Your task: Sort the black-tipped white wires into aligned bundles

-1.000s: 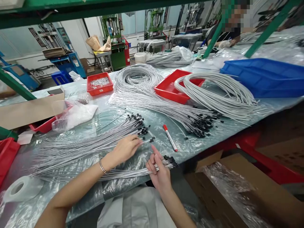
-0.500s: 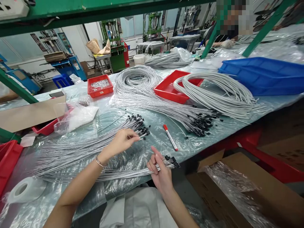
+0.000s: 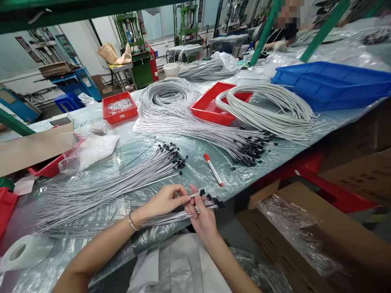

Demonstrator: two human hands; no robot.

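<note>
My left hand (image 3: 172, 200) pinches one thin grey cable (image 3: 195, 194) just behind its black end and has it at the fingers of my right hand (image 3: 201, 215). That right hand is closed round a small bundle of grey cables (image 3: 165, 219), whose black connectors (image 3: 218, 203) stick out to the right past the fingers. Left of my hands, a larger spread of grey cables (image 3: 100, 189) lies on the plastic-covered table, black ends (image 3: 174, 152) pointing up and right. One cable of it lies a little apart along the near side. A red-capped white marker (image 3: 214, 170) rests beyond my right hand.
Farther back lie another cable bundle (image 3: 210, 132), coiled cables (image 3: 269, 108), a red tray (image 3: 210, 116), a red bin of small metal parts (image 3: 119, 116) and a blue crate (image 3: 330, 91). A tape roll (image 3: 26, 252) stands front left; an opened carton (image 3: 330, 228) is at right below the table edge.
My left hand has moved right and down from the black ends of the large spread to my right hand, bringing one cable. The camera view has shifted slightly.
</note>
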